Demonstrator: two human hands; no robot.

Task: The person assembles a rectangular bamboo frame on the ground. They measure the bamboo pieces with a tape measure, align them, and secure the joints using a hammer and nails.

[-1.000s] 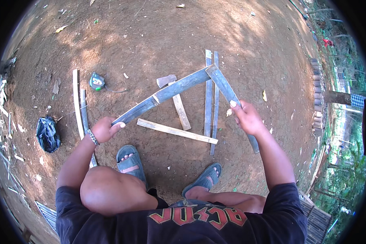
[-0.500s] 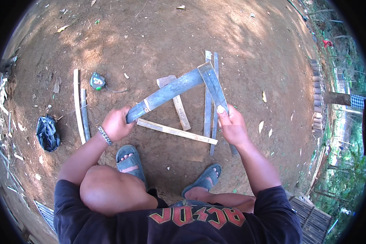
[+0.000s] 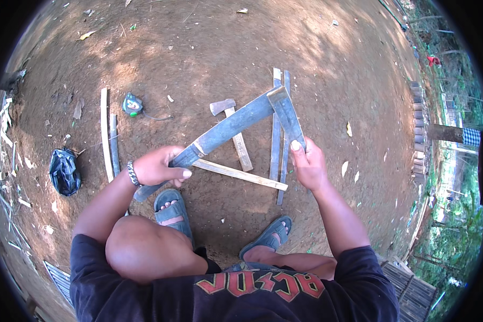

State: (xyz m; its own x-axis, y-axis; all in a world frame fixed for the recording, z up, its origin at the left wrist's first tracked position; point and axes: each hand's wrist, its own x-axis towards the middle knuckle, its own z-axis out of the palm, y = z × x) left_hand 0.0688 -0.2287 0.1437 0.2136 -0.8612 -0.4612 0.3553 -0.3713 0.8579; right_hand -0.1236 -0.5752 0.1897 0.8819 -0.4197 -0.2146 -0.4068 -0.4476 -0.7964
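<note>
My left hand (image 3: 158,165), with a chain bracelet at the wrist, is closed around the lower left part of a broad grey-green bamboo strip (image 3: 236,126). One end sticks out below that hand. The strip runs up to a sharp corner, where a shorter bamboo length (image 3: 288,118) slants down to my right hand (image 3: 309,163). My right thumb presses on this length and the fingers are closed behind it. Whether it is one folded strip or two pieces, I cannot tell. Beneath lie a hatchet (image 3: 241,150) and a pale bamboo strip (image 3: 241,175), both partly covered.
Two narrow bamboo strips (image 3: 274,155) lie on the dirt under the corner. Further left are two more strips (image 3: 107,134), a tape measure (image 3: 132,104) and a black plastic bag (image 3: 65,173). My sandalled feet (image 3: 267,239) are close by. A row of short logs (image 3: 418,131) stands at right.
My left hand has shifted right along the bamboo, and an end now shows below it. The end that stuck out below my right hand is no longer visible. More of the hatchet head shows.
</note>
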